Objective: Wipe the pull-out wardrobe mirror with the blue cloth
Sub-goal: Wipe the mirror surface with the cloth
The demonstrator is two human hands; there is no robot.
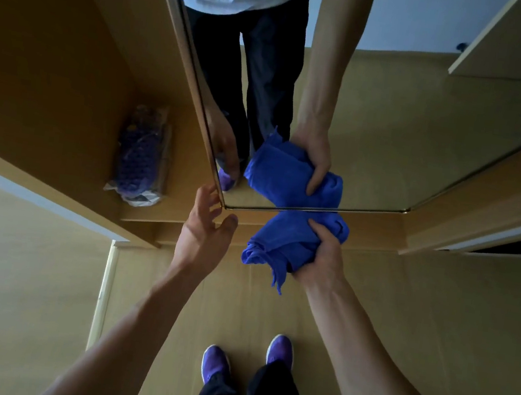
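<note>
Purple shoes (pixel 216 362) planted on the floor down at the bottom, both forearms reaching out ahead. Left hand (pixel 207 226) is wide open, fingers spread and holding nothing, right by the lower corner of the mirror (pixel 393 132); whether it touches the frame, I cannot tell. Right hand (pixel 324 255) has the blue cloth (pixel 274 245), fingers curled tight round a bunched wad of it, pressed up at the mirror's bottom edge. That cloth looks soft, light and floppy, with a loose tail dangling, so a full-palm grip on the bundle should suit it, flattened for more contact. Glass is stiff, smooth and fragile, likely to swing on its slide, so steadying it by the edge frame seems wise. Further back in the wardrobe (pixel 56 54) lies a bagged purple item (pixel 140 155).
</note>
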